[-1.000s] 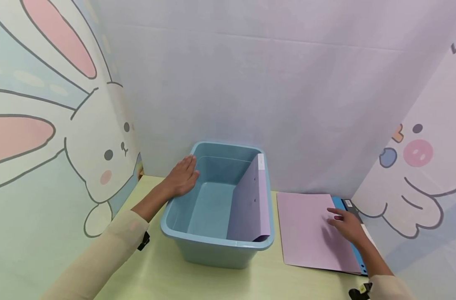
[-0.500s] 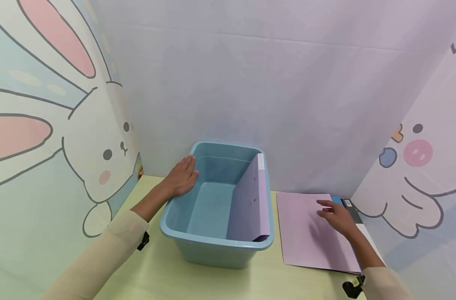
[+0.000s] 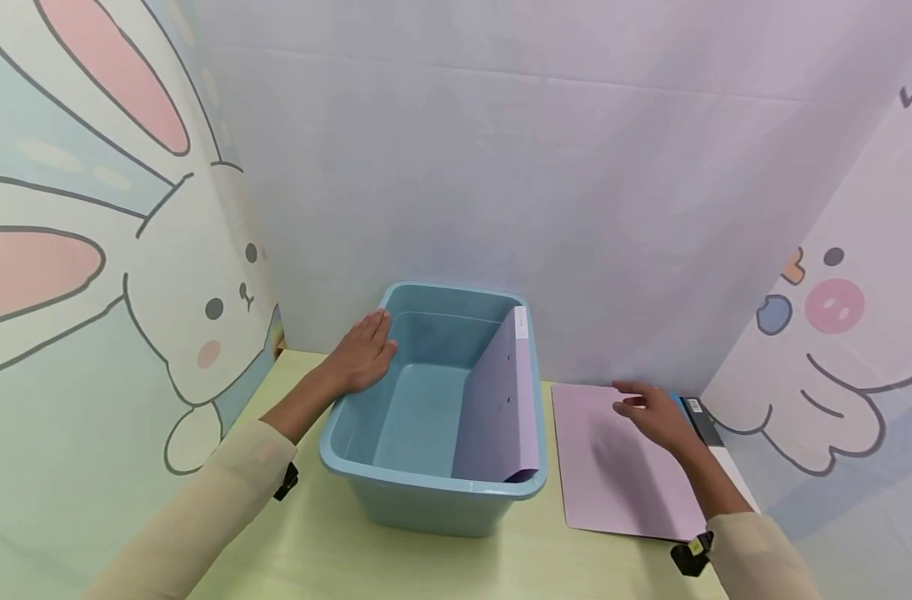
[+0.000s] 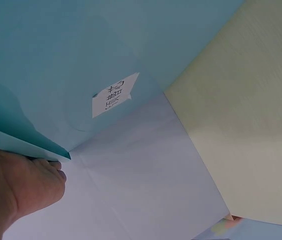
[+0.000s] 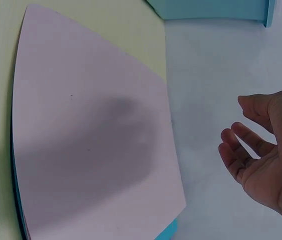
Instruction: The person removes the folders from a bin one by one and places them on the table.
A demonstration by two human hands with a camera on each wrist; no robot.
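My left hand (image 3: 361,357) rests on the left rim of a light blue plastic tub (image 3: 429,510), its fingers straight. In the left wrist view, that hand (image 4: 23,185) lies along the outside of the rim. A lilac ring binder or file folder (image 3: 493,408) stands on edge inside the tub, against its right wall. Above a pale pink-lilac folder (image 3: 594,475) lying flat on the table hovers my right hand (image 3: 654,418). The right wrist view has this hand (image 5: 268,145) with loosely bent fingers and a gap between thumb and fingers, holding nothing.
Beneath the flat folder, a blue folder (image 3: 679,402) and a black-and-white item (image 3: 702,419) stick out to the right. A white handwritten label (image 4: 113,97) is on the tub's side. Pale cloth (image 3: 501,183) hangs behind the yellowish table (image 3: 306,542).
My right hand has moved left and slightly away from me over the flat folder, holding nothing. The left hand, tub and folders have stayed put.
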